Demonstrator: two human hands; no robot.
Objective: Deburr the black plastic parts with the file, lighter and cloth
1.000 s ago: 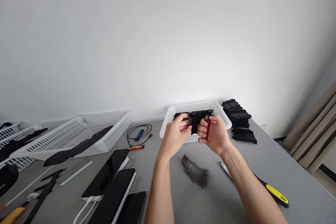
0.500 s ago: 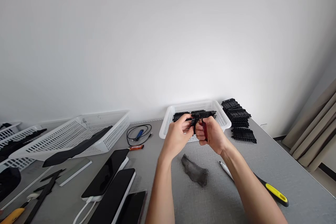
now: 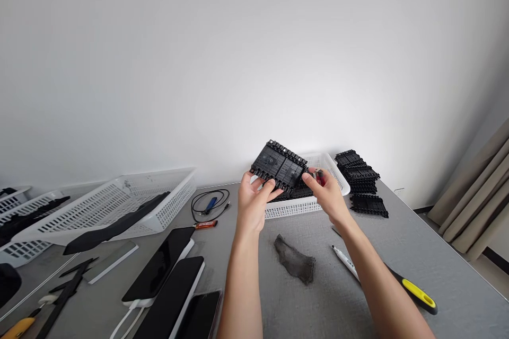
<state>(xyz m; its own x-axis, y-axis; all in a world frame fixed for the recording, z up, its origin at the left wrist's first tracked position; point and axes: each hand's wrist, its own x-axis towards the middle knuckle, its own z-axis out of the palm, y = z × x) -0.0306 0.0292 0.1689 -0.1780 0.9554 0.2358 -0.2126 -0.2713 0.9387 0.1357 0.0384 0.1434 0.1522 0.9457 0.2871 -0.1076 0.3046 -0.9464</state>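
My left hand [image 3: 254, 204] grips a black plastic panel [image 3: 278, 164] with toothed long edges by its lower left side, its broad face tilted toward me. My right hand [image 3: 328, 193] is closed around a small red-handled tool [image 3: 319, 175], mostly hidden by the fingers. Its thumb touches the panel's right end. Both hands are raised over the front of a white perforated basket [image 3: 296, 207], in which more black panels lie partly covered. Further right, several similar panels [image 3: 360, 175] form a stack, with a single panel [image 3: 369, 205] lying in front.
A crumpled grey mesh cloth [image 3: 294, 258] and a white marker [image 3: 345, 262] lie before me, beside a black-and-yellow handle [image 3: 417, 292]. Leftward are phones [image 3: 159, 265], a coiled cable [image 3: 193, 204], an orange lighter-like item [image 3: 206, 224] and another white basket [image 3: 169, 214].
The panel has turned from edge-on to showing its broad face, and it has risen and shifted left. My right hand has moved slightly right, toward its end, still holding the red-handled tool.
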